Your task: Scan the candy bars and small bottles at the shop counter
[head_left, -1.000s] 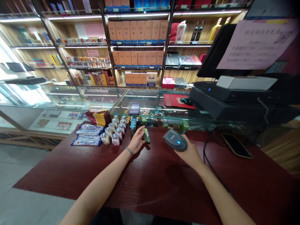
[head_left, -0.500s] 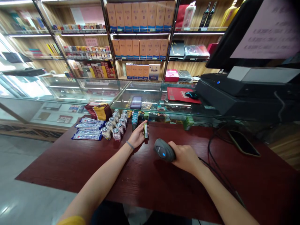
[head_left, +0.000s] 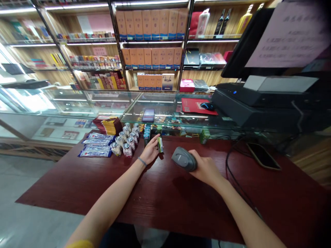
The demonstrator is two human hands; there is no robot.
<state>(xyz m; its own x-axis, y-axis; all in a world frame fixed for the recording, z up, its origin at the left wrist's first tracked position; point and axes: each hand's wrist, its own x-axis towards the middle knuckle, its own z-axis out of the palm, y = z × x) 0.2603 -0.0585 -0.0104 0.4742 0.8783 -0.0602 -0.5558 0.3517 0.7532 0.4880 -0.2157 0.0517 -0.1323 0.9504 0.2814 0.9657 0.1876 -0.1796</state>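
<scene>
My left hand (head_left: 150, 151) is closed on a small green box (head_left: 160, 145) with a white label facing right, held just above the dark red tabletop. A grey barcode scanner (head_left: 184, 159) is gripped in my right hand (head_left: 205, 169), its head pointing left toward the box. Beyond my left hand stands a row of small dark blue-capped containers (head_left: 147, 133). Left of these are several small jars (head_left: 127, 150) with silver lids. Another green box (head_left: 204, 136) sits at the table's far edge.
Blue-and-silver packets (head_left: 95, 151) and a stack of red and yellow packs (head_left: 108, 125) lie at the left. A phone (head_left: 263, 155) and a black cable (head_left: 227, 162) are at the right. Behind runs a glass counter with a mouse (head_left: 207, 106) and a monitor (head_left: 245, 41).
The scanner has turned in my right hand, and its blue light no longer shows. The small green box has tilted slightly in my left hand. The whole view has shifted a little.
</scene>
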